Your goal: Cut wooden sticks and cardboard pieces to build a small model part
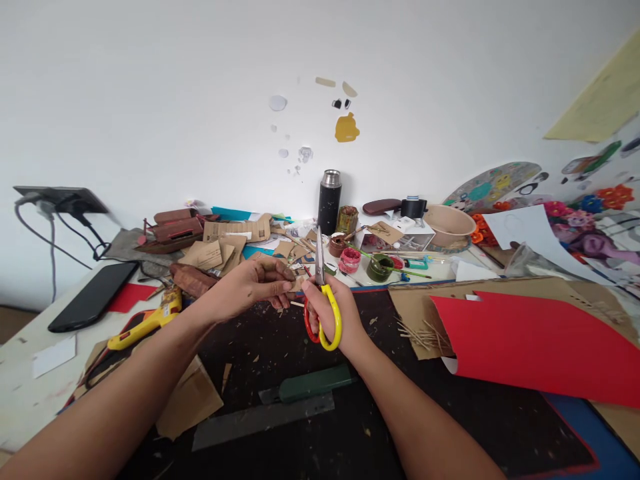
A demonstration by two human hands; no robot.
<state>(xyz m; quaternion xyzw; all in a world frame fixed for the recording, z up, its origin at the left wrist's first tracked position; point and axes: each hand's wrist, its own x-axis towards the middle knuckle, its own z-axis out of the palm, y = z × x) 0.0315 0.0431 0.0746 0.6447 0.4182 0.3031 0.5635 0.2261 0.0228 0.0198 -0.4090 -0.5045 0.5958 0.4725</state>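
My right hand (pixel 343 307) is closed around scissors (pixel 321 257) with one yellow and one red handle, their blades pointing up and away from me. Just to its left, my left hand (pixel 267 280) is closed in a pinch, with what looks like a small scrap of brown cardboard (pixel 299 283) at its fingertips. The fingertips of both hands are close together near that scrap. Below them on the dark mat (pixel 280 333) lie a green utility knife (pixel 316 383) and a clear ruler (pixel 265 420).
A yellow glue gun (pixel 145 327) and a black phone (pixel 93 297) lie at left. Behind stand open paint jars (pixel 380 267), a black flask (pixel 329 203) and cardboard scraps (pixel 205 255). Red paper (pixel 530 343) and thin sticks (pixel 425 335) occupy the right.
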